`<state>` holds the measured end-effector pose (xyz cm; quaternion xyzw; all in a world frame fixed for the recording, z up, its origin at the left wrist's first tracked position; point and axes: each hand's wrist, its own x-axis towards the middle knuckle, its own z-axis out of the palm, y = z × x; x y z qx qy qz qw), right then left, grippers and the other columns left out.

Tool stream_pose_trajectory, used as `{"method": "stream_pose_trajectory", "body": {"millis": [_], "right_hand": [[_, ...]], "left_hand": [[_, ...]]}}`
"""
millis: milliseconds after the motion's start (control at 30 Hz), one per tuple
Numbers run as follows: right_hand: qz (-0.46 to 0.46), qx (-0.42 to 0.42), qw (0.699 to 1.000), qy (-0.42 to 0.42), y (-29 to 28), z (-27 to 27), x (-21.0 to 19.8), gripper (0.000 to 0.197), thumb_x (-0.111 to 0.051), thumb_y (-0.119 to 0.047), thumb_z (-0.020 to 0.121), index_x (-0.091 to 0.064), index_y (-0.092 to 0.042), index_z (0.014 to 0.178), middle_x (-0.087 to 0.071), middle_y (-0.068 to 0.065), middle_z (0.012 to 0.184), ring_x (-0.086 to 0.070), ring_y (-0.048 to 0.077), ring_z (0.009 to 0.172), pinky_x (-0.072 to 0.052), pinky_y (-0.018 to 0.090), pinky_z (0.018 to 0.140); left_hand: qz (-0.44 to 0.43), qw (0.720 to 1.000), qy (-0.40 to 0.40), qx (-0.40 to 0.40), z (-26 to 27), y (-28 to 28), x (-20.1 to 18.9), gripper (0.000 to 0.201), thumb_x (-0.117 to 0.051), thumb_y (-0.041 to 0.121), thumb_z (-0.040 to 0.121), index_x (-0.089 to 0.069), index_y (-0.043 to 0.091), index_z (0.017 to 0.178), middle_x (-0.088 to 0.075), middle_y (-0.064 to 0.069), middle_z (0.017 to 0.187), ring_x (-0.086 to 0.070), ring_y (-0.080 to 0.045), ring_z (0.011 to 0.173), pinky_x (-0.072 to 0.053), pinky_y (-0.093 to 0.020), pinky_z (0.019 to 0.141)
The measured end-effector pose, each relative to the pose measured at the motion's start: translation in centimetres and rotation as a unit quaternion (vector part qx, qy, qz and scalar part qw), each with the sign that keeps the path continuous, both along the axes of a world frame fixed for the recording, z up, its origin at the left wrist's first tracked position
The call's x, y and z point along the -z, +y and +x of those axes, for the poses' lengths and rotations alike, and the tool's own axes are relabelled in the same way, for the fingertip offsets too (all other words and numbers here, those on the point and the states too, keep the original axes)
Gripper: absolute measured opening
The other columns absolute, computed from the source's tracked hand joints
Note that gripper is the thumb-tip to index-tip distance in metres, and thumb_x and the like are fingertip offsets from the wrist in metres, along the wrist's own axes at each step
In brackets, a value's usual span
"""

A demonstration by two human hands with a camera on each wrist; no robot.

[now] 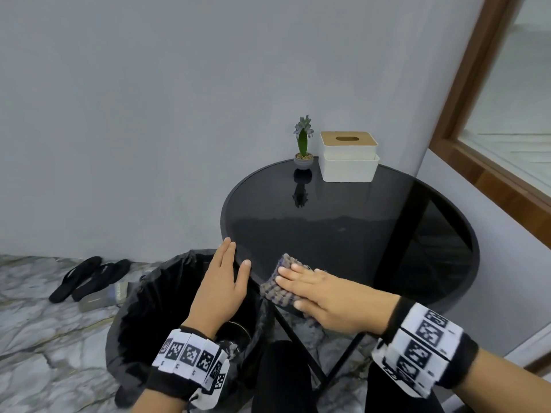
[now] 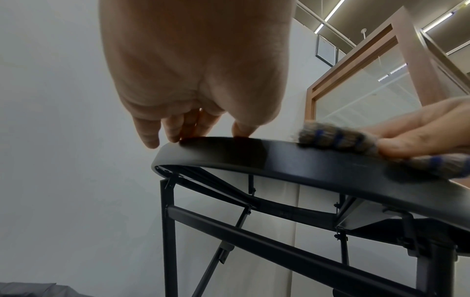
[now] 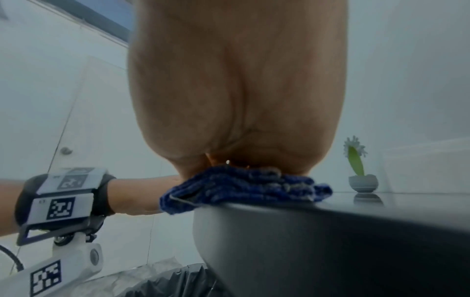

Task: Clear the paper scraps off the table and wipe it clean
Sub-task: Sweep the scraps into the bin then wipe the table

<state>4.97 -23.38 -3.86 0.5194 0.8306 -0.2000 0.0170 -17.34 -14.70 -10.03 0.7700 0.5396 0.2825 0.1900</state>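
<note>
A round black glass table (image 1: 351, 222) fills the middle of the head view. My right hand (image 1: 325, 293) lies flat with straight fingers on a folded grey and blue cloth (image 1: 275, 283) at the table's near left rim. The cloth (image 3: 244, 186) overhangs the rim (image 3: 279, 231) in the right wrist view. My left hand (image 1: 222, 281) rests with straight fingers on the rim (image 2: 229, 152), just left of the cloth (image 2: 335, 139), above a bin. No paper scraps show on the tabletop.
A black-bagged waste bin (image 1: 155, 308) stands on the floor left of the table, under my left hand. A small potted plant (image 1: 303, 144) and a white tissue box (image 1: 348, 156) stand at the table's far edge by the wall. Black sandals (image 1: 89, 277) lie on the marble floor.
</note>
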Motion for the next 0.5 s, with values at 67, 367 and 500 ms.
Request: {"method": "stream_pose_trajectory", "body": {"millis": [67,367,500], "right_hand": [[0.006,0.004,1.0,0.012,-1.0,1.3,0.1,0.052,-0.029,-0.032,0.104,-0.011,-0.033,0.153,0.002,-0.021,0.16,0.01,-0.004,0.145,0.0,0.027,0.12],[0.025,0.079,0.996,-0.029,1.2,4.7,-0.2,0.053,-0.029,-0.031,0.104,-0.014,-0.024,0.154,-0.004,-0.009,0.163,0.0,0.007,0.149,-0.005,0.026,0.121],[-0.003,0.13,0.99,-0.061,4.2,5.5,-0.7,0.055,-0.029,-0.029,0.104,-0.011,-0.017,0.155,-0.002,0.001,0.164,-0.001,0.016,0.15,-0.007,0.033,0.122]], "left_hand": [[-0.005,1.0,0.005,0.001,-0.1,0.0,-0.2,0.064,-0.036,0.048,0.099,-0.024,0.016,0.153,-0.016,0.004,0.161,-0.014,-0.007,0.147,-0.014,-0.024,0.114],[-0.02,1.0,-0.007,-0.013,0.9,-0.5,-0.6,0.06,-0.037,0.038,0.101,-0.024,0.009,0.152,-0.017,-0.001,0.161,-0.014,-0.011,0.147,-0.013,-0.025,0.116],[-0.02,1.0,-0.008,-0.015,1.0,-0.6,-0.6,0.058,-0.035,0.036,0.102,-0.023,0.008,0.152,-0.016,-0.002,0.161,-0.013,-0.012,0.148,-0.011,-0.023,0.115]]}}
